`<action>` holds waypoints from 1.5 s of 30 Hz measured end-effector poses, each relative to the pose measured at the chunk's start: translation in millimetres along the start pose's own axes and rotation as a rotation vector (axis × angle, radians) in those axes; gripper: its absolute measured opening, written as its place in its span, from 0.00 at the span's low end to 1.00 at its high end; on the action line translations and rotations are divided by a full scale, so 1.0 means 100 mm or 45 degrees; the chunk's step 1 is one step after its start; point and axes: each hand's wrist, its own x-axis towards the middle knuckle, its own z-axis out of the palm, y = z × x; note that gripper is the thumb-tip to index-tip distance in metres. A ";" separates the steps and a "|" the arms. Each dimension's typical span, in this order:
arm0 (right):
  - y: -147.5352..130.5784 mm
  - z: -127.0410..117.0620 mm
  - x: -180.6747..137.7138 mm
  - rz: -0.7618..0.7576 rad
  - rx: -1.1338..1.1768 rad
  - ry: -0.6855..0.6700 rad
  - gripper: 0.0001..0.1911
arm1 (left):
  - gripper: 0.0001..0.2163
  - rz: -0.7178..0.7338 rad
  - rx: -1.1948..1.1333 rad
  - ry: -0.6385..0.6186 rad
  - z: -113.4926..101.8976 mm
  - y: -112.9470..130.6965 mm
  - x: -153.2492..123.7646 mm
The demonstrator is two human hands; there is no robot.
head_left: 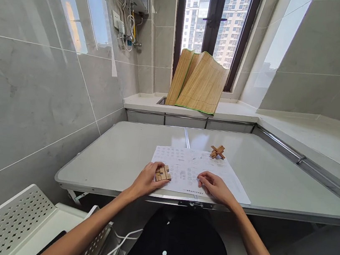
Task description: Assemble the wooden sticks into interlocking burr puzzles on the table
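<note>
My left hand [147, 179] is closed around a flat, squarish wooden burr puzzle [163, 173], thumb on the near side and fingers on the far side. Small gaps show between its light wooden pieces. The puzzle is at the left edge of a printed instruction sheet [190, 164]. Over the sheet's right part, my right hand [214, 186] is loosely curled, with a gap between thumb and forefinger and nothing visible in it. A second, darker wooden puzzle of crossed sticks [217, 152] stands at the sheet's far right corner.
The sheet lies on a white folding table [115, 153] with a metal rim. Beyond it, a bamboo mat [203, 83] leans by the window on a white counter [242, 109]. A white perforated rack [27, 217] and a white cable [118, 245] are at lower left.
</note>
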 end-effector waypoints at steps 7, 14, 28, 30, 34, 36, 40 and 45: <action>0.09 -0.14 -0.03 0.082 -0.133 0.020 0.21 | 0.27 0.030 -0.064 -0.071 0.06 0.06 -0.03; -0.23 0.32 0.15 -0.141 -0.295 -0.040 0.16 | 0.34 0.099 -0.066 -0.136 0.13 -0.03 -0.09; -0.41 0.76 0.26 -0.200 -0.410 -0.196 0.19 | 0.28 0.151 -0.018 -0.092 -0.12 -0.05 -0.10; -0.36 0.73 0.26 -0.203 -0.329 -0.144 0.20 | 0.30 0.135 -0.128 -0.108 -0.14 -0.03 -0.09; -0.33 0.71 0.25 -0.157 -0.127 -0.058 0.24 | 0.31 0.083 -0.304 -0.038 -0.13 -0.02 -0.09; -0.33 0.71 0.25 -0.131 -0.003 -0.048 0.27 | 0.31 0.034 -0.376 -0.008 -0.11 -0.03 -0.08; -0.28 0.71 0.27 -0.105 0.158 -0.033 0.29 | 0.35 -0.047 -0.413 0.006 -0.07 -0.05 -0.07; -0.27 0.69 0.26 -0.203 0.094 0.073 0.25 | 0.34 -0.079 -0.420 0.006 -0.07 -0.02 -0.06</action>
